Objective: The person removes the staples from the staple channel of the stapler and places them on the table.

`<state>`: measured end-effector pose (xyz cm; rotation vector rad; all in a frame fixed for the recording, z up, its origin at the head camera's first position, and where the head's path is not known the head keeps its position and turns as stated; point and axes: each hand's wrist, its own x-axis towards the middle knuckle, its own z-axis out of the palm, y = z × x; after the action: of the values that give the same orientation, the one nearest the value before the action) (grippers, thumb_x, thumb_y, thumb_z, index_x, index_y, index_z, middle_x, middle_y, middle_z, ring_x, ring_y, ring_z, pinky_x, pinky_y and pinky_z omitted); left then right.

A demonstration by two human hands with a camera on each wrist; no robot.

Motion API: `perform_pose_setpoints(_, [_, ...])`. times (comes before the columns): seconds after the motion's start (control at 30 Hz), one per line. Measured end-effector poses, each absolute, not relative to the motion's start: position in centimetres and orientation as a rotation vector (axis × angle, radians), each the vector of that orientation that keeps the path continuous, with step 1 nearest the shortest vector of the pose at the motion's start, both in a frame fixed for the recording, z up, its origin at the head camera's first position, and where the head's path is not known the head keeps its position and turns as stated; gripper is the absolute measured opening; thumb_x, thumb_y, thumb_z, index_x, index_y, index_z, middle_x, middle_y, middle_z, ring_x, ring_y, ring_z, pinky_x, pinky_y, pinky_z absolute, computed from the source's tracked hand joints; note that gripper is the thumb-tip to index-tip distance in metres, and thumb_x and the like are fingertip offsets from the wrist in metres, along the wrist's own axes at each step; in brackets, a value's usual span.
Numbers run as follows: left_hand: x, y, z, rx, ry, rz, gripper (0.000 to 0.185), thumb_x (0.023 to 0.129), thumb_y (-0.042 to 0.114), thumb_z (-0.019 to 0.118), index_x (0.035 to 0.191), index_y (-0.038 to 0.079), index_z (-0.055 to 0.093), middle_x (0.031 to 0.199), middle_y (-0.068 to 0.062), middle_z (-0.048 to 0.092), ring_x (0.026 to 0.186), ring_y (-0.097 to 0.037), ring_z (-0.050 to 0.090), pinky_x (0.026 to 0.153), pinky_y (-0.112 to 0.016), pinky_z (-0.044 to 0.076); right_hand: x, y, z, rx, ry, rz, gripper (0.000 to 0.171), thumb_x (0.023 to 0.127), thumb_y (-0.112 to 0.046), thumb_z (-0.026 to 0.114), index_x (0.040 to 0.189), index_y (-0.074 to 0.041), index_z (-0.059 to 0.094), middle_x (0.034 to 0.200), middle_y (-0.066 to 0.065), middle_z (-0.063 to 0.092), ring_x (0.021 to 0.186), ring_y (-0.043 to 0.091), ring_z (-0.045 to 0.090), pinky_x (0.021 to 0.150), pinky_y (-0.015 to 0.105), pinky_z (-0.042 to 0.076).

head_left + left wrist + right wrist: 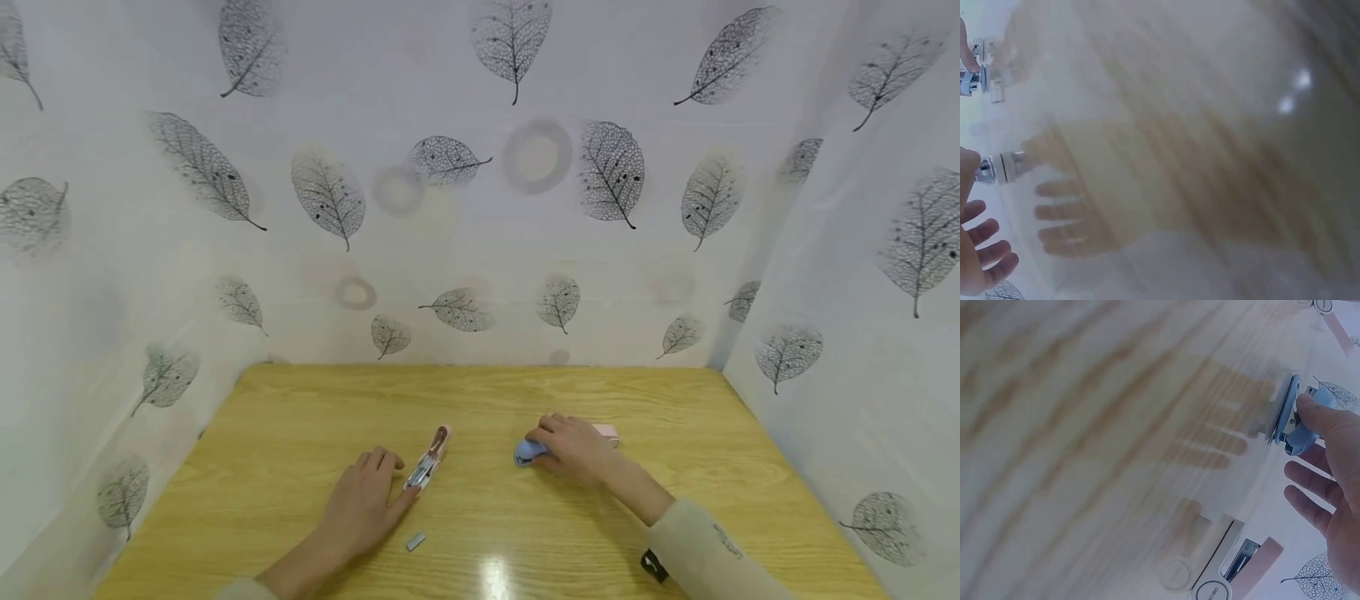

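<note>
Head view: wooden table [300, 433] fills the lower half of the frame, closed in behind and at both sides by white sheeting printed with grey leaves [540, 208]. Left hand [360, 504], lower centre-left, lies flat on the wood, fingers straight and relaxed, holding nothing; its fingertips touch the near end of a pink stapler [429, 458]. That stapler lies open lengthwise, metal channel showing, angled up and to the right just left of centre. A small grey strip of staples [416, 542] lies on the wood just right of the left hand, below the stapler, apart from both. Right hand [573, 450], right of centre, is curled over a blue stapler [528, 452]; the blue body shows at the hand's left edge, under the fingertips. A second pink piece [609, 432] pokes out behind the hand at its upper right; cannot tell what it is from here. Right wrist view, blurred: thumb [1322, 415] presses on the blue stapler at right of frame, other fingers spread loosely below it; a white-and-pink stapler [1229, 575] sits at the bottom edge. Left wrist view, very blurred: fingers [985, 250] spread at lower left, metal parts [997, 167] at the left edge, cannot tell more. A beige sleeve [712, 550] covers the right forearm, lower right.
</note>
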<state>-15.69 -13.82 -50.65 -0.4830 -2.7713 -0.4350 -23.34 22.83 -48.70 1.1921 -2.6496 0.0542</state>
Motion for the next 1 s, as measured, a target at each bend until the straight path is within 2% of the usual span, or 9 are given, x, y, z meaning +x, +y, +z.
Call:
perform_pose_setpoints(0.23, [-15.2,-12.2,-50.4,-0.598,-2.609,-0.427,0.032,0.085,0.036,0.088,0.099,0.013,0.069,0.097,0.004,0.07,0.086,-0.011,0.064,0.072,-0.025,0.054,-22.9,22.3,-48.8,1.231,-2.643,0.107,0.03,0.093,-0.028,0.08,0.118,-0.014,0.073,0.103,-0.001,0.069,0.091,0.013,0.066,0.08,0.031,0.057])
perform_pose_setpoints(0.4, [-14.6,-10.4,-50.2,-0.723,-2.495,-0.432,0.035,0.081,0.035,0.09,0.1,0.014,0.07,0.098,0.003,0.072,0.092,-0.014,0.069,0.08,-0.032,0.061,-22.5,21.8,-48.8,1.247,-2.641,0.12,0.03,0.094,-0.029,0.08,0.12,-0.015,0.074,0.106,-0.002,0.071,0.095,0.014,0.068,0.082,0.03,0.058])
perform_pose_setpoints(0.63, [-14.7,-8.1,-49.5,-0.801,-2.509,-0.421,0.037,0.085,0.04,0.087,0.105,0.014,0.07,0.104,0.005,0.071,0.099,-0.014,0.069,0.087,-0.033,0.06,-22.2,21.0,-48.8,1.3,-2.615,0.186,0.032,0.092,-0.031,0.08,0.118,-0.014,0.075,0.106,-0.002,0.072,0.095,0.012,0.069,0.083,0.027,0.059])
perform_pose_setpoints(0.8, [-14.8,-6.8,-49.3,-0.852,-2.62,-0.374,0.037,0.091,0.043,0.08,0.111,0.013,0.071,0.106,0.004,0.071,0.104,-0.014,0.068,0.093,-0.034,0.059,-21.9,20.2,-48.9,1.324,-2.623,0.193,0.033,0.091,-0.035,0.081,0.119,-0.017,0.075,0.106,-0.004,0.071,0.094,0.009,0.068,0.082,0.025,0.059])
perform_pose_setpoints(1.0, [-14.9,-5.9,-49.4,-0.886,-2.748,-0.404,0.038,0.095,0.046,0.076,0.112,0.012,0.071,0.107,0.001,0.071,0.102,-0.016,0.066,0.088,-0.033,0.058,-21.6,19.4,-48.9,1.368,-2.636,0.2,0.034,0.091,-0.035,0.081,0.121,-0.019,0.075,0.107,-0.005,0.071,0.097,0.008,0.067,0.086,0.022,0.058])
